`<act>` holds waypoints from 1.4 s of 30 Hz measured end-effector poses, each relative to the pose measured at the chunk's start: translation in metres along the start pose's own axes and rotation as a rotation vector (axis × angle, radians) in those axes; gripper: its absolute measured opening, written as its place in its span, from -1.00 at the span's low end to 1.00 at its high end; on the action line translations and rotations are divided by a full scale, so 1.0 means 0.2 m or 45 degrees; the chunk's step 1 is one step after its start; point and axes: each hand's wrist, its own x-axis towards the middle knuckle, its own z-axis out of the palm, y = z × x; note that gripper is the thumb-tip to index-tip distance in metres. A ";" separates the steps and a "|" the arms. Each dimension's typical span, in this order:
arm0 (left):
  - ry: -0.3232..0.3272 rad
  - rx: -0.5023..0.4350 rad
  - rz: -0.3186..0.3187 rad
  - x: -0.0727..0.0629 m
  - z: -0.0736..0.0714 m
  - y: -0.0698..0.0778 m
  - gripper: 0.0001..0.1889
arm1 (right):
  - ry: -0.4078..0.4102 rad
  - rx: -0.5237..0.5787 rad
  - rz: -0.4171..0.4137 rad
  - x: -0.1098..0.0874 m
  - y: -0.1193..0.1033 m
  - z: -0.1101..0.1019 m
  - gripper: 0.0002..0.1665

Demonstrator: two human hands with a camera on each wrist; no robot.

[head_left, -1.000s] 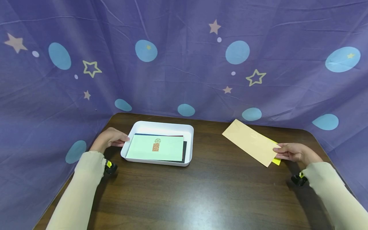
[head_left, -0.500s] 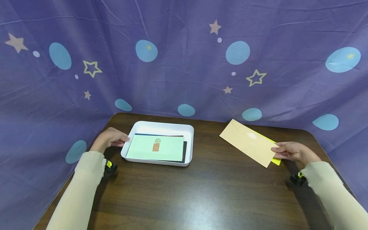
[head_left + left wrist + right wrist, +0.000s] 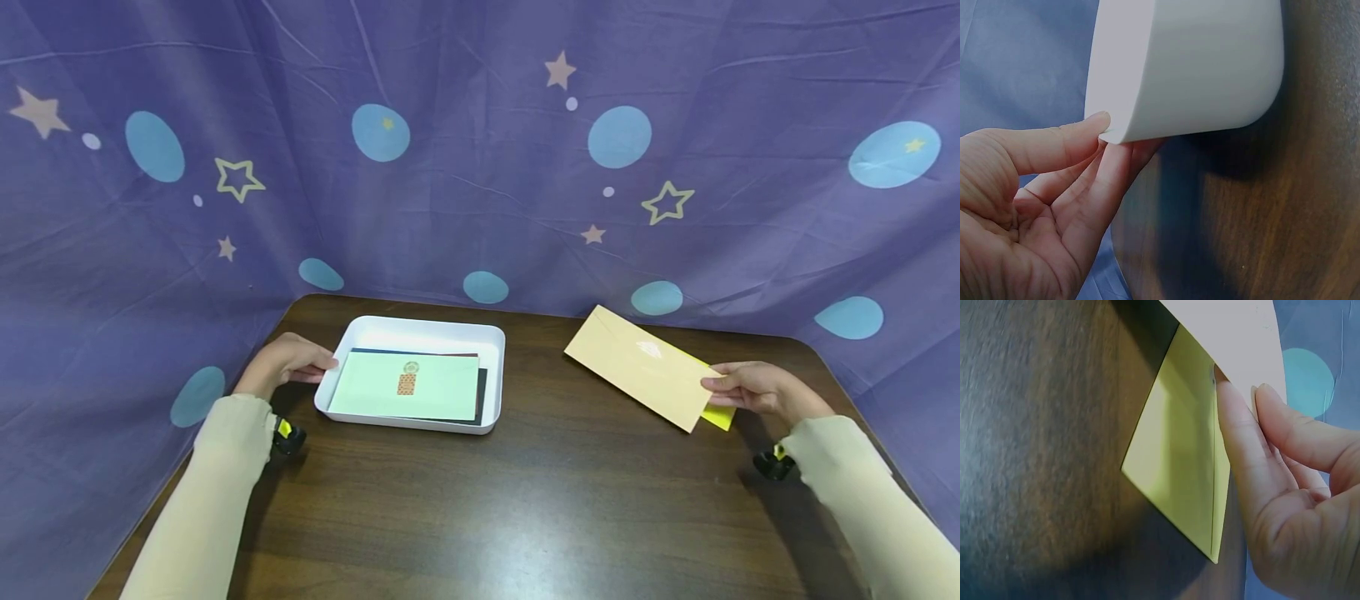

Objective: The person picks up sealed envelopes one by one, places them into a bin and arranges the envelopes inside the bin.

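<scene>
My left hand (image 3: 288,364) pinches the left rim of a white tray (image 3: 450,333) between thumb and fingers; the left wrist view shows the thumb on top of the rim (image 3: 1119,119). Inside the tray lies a mint green envelope (image 3: 442,387) with a small printed stamp, on top of darker envelopes that are mostly hidden. At the right, my right hand (image 3: 765,390) pinches the near right end of a cream envelope (image 3: 630,358), which is raised over a yellow envelope (image 3: 718,417). In the right wrist view the yellow envelope (image 3: 1179,456) lies on the table beneath it.
The brown wooden table (image 3: 465,517) reaches back to a purple curtain (image 3: 480,167) with stars and blue spots, which hangs behind its rear edge and along both sides.
The cream envelope has moved left and slightly back in my right hand, uncovering more of the yellow one. My left hand and the tray have stayed in place.
</scene>
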 end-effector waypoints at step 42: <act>0.017 0.008 -0.018 0.02 0.00 -0.01 -0.54 | -0.027 -0.273 -0.108 0.01 -0.23 0.38 -0.30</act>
